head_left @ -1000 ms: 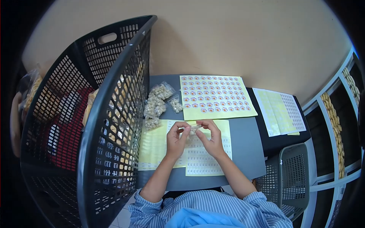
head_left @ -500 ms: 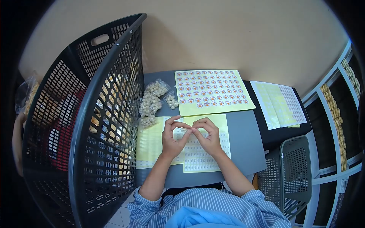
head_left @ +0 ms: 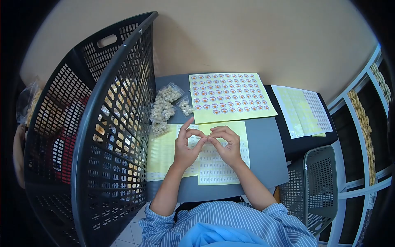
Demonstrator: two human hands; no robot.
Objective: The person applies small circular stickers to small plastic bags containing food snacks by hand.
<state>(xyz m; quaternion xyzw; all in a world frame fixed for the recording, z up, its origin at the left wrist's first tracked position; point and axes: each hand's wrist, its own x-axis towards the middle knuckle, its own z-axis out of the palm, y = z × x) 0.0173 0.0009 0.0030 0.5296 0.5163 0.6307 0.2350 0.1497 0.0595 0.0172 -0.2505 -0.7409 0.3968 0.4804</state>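
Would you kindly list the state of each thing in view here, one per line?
left hand: raised over the label sheet, fingertips pinched against the right hand's.
right hand: fingertips pinched; anything between them is too small to tell.
label sheet: flat on the table, under both hands.
sticker sheet: flat, rows mostly full.
small bags: filled, lying heaped.
black basket: standing at the left.

Bags [head_left: 164, 108] left of sticker sheet [head_left: 230, 97]; basket [head_left: 94, 136] probably leftmost.

left hand [head_left: 185, 147]: fingers curled, index raised | right hand [head_left: 227, 145]: fingers curled, tips meeting left's | forearms bare, converging
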